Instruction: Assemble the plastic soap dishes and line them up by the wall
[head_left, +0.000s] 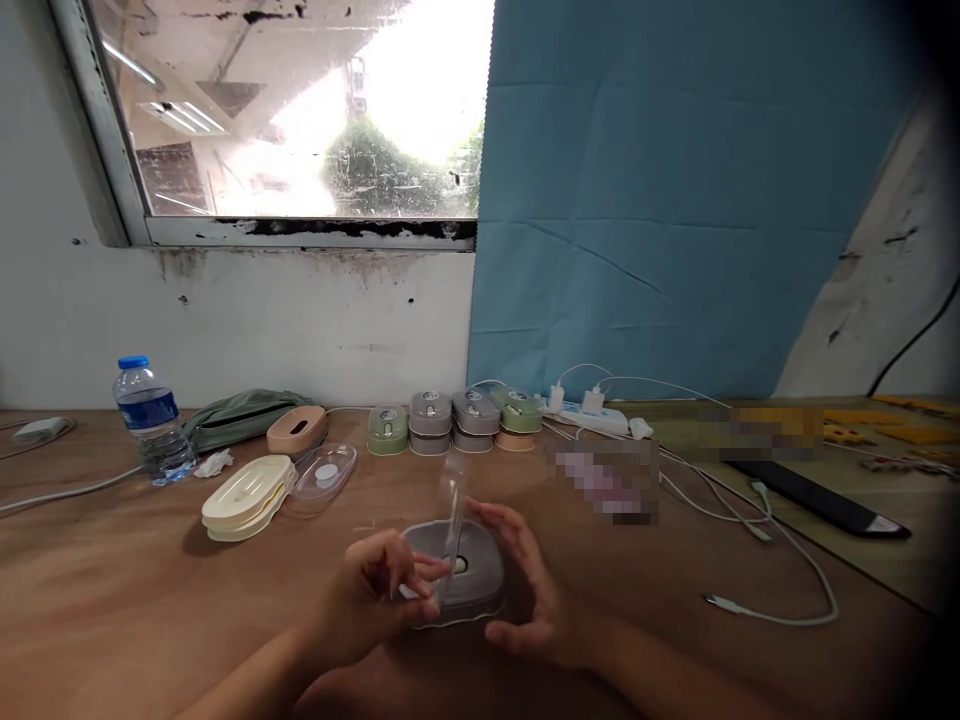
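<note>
A grey oval box [484, 580] with a small pale oval in the middle of its top sits on the table in front of me. Pinched in my left hand [367, 600] is a clear plastic lid [453, 505], tilted up on edge over the box. The lid looks thin and is partly blurred. My right hand [536, 595] curves around the box's right side, thumb and fingers apart; whether it touches the box I cannot tell.
Several small green and grey boxes [430, 425] stand stacked along the wall. Left are stacked cream lids [247, 492], another clear lid [326, 478], a peach box part [297, 428], a water bottle [154, 425] and a green pouch [240, 418]. White cables [817, 617] and a power strip [611, 418] lie right.
</note>
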